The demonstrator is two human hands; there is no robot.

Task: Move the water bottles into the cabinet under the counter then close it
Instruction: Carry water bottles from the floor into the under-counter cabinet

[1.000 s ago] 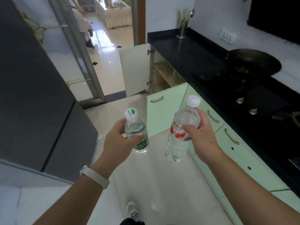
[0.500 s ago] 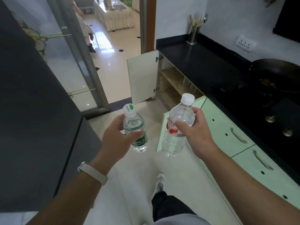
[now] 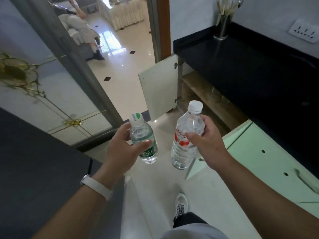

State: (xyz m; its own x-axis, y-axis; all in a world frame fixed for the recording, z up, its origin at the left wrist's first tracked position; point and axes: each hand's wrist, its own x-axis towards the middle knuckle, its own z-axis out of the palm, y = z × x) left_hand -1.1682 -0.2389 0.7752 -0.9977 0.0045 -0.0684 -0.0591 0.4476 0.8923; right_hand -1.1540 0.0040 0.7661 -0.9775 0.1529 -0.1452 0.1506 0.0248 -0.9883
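left hand [image 3: 124, 149] wraps small green-labelled clear plastic bottle [image 3: 144, 141] | right hand [image 3: 205, 144] wraps taller red-labelled clear plastic bottle [image 3: 185, 144] | open cream cabinet door [image 3: 158, 88] ahead

Daylight, soft and even, brightest on the glossy floor tiles [image 3: 124, 66] of the far room, where a white glare patch sits. Black desk [image 3: 241, 69] top dark, with a pale streak of reflection below the metal cup [image 3: 222, 28]; cabinet [image 3: 207, 100] interior in shade. Wide-angle bending of straight lines toward the edges; slight softness overall, far room and frame corners least sharp.
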